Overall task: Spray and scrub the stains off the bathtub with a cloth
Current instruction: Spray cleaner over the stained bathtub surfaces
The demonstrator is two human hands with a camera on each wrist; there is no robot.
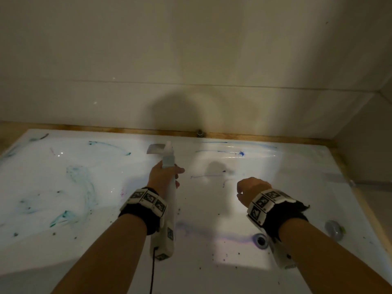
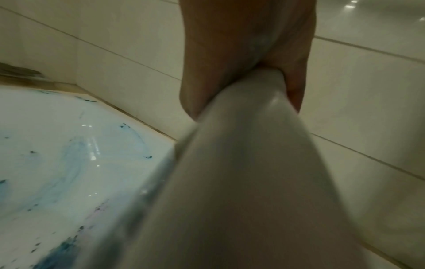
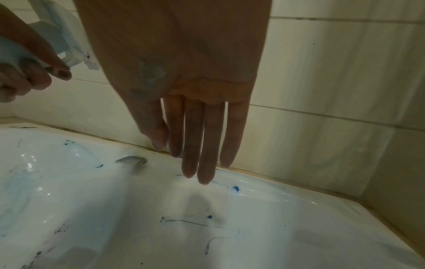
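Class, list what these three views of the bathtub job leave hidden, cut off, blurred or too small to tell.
- Cloth: in no view, so where it lies is unknown.
- Spray bottle label: blurred and close in the left wrist view; too small in the head view.
- Left hand fingers: hidden behind the bottle in the left wrist view.
- Small object at the bathtub right rim: too blurred to identify.
- Nozzle opening: turned away.

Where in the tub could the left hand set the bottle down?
Bare white floor lies between the left hand gripping the white spray bottle and the open right hand. The left floor carries teal smears; the round metal drain crowds the near right.
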